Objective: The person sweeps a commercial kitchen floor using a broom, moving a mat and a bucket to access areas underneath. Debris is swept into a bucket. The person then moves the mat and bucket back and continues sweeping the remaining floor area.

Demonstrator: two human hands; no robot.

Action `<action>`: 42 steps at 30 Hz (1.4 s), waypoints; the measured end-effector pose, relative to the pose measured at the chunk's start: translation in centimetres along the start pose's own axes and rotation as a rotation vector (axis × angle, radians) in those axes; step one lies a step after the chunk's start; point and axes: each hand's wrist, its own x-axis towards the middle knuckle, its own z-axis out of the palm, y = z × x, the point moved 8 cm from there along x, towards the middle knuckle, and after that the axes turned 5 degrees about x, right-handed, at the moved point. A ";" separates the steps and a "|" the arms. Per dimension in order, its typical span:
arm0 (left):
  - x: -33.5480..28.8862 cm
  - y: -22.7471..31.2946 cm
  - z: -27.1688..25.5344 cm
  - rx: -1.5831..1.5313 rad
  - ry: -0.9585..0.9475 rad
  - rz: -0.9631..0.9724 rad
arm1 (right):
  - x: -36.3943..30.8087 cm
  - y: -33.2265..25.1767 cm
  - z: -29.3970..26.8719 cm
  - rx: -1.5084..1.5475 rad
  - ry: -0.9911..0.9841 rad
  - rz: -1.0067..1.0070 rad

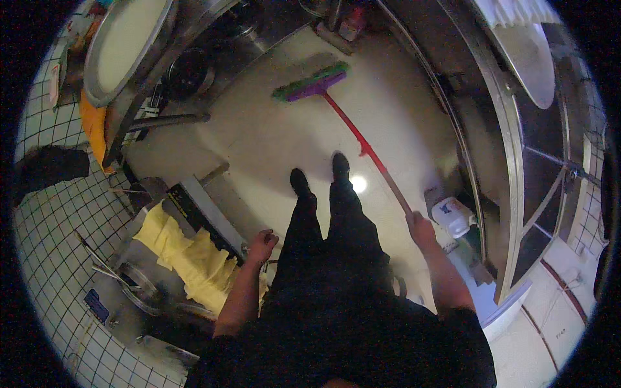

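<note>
My right hand (422,231) is closed round the lower, near end of a broom's long handle. The broom (344,121) slants away to the far left across the floor. Its handle is red, paler toward my grip, and its purple head (317,86) carries green bristles that lie on the floor ahead of my feet. My left hand (261,246) hangs in the air at my left side, fingers loosely curled and a little apart, with nothing visible in it. Beside that hand is a yellow cloth (187,252) draped over a metal counter edge.
The pale floor (259,139) runs between metal kitchen units. A large round pan (126,52) stands at far left, above a dark pot (189,74). To the right are a metal-framed cabinet (514,194) and a white container (453,216). White tiles (45,239) cover the left wall.
</note>
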 end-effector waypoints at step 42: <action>-4.0 4.1 -10.3 -0.213 0.307 0.183 | 10.6 -0.4 8.8 -0.453 -0.272 -0.092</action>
